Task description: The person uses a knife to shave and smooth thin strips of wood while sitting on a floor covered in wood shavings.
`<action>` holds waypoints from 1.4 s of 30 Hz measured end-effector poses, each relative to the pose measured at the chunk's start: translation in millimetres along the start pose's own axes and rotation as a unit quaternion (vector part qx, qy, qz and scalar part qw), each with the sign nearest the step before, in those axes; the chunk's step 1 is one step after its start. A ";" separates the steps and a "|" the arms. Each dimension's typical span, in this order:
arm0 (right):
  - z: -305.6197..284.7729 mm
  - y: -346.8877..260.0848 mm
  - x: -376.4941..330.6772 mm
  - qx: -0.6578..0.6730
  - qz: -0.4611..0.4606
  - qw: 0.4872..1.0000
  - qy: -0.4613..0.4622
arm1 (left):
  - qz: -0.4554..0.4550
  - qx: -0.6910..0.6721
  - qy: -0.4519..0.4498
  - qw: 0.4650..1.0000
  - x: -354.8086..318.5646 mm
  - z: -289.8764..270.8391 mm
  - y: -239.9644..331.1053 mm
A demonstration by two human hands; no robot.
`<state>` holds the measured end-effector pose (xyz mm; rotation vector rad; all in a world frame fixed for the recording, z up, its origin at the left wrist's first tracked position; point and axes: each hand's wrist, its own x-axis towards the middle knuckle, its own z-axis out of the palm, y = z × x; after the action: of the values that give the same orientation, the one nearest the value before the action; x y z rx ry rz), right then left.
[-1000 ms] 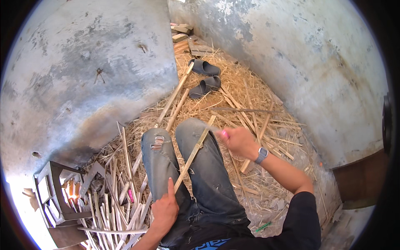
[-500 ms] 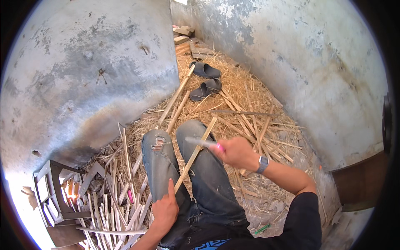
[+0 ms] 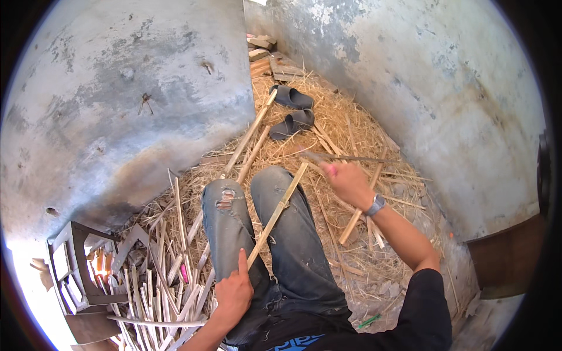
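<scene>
A narrow pale strip, probably split bamboo (image 3: pixel 274 218), lies slantwise across my jeans-clad thighs, with a raised joint partway along it. Its near end meets my left hand (image 3: pixel 234 292), which is closed on it with the index finger stretched along its side. My right hand (image 3: pixel 349 185) is wrapped round the pink handle of a knife (image 3: pixel 316 156). The blade points left, just beyond the strip's far end and apart from it. Motion slightly blurs the blade.
Straw-like shavings (image 3: pixel 345 117) and loose strips cover the floor ahead. Two dark slides (image 3: pixel 293 98) lie there. At left, a pile of split strips (image 3: pixel 155 304) sits beside a dark frame (image 3: pixel 73 269). Stained walls (image 3: pixel 421 88) rise on both sides. A green object (image 3: pixel 369 321) lies at lower right.
My right hand has carried the knife forward and right, from above the strip on my thigh to beyond its far end. The left hand and the strip stay nearly in place.
</scene>
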<state>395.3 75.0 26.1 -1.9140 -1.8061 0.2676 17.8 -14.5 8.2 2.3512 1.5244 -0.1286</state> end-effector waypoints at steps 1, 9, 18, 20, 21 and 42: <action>-10.2 1.5 7.0 0.005 0.012 1.000 0.002 | 0.007 0.007 0.007 1.000 2.7 -2.0 -0.4; 25.5 -34.7 -25.8 0.005 -0.060 0.998 -0.025 | -0.023 -0.114 -0.050 0.992 12.7 -21.6 -13.1; 15.8 -36.3 -19.4 -0.022 -0.044 0.998 -0.036 | -0.038 -0.106 -0.033 0.993 9.7 -19.0 -8.9; 6.7 -8.5 4.5 -0.005 0.002 0.998 0.061 | -0.034 -0.115 -0.031 0.992 10.4 -17.2 -7.7; 0.2 0.3 5.0 -0.002 0.017 0.999 0.044 | -0.028 -0.120 -0.028 0.992 11.8 -15.7 -7.1; 24.2 -43.7 20.2 0.080 0.002 0.994 0.073 | -0.032 -0.114 -0.031 0.992 11.9 -21.7 -11.2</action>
<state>347.8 100.1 29.8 -1.7793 -1.6361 0.2583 10.5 7.1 23.0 2.1027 1.4992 -0.0401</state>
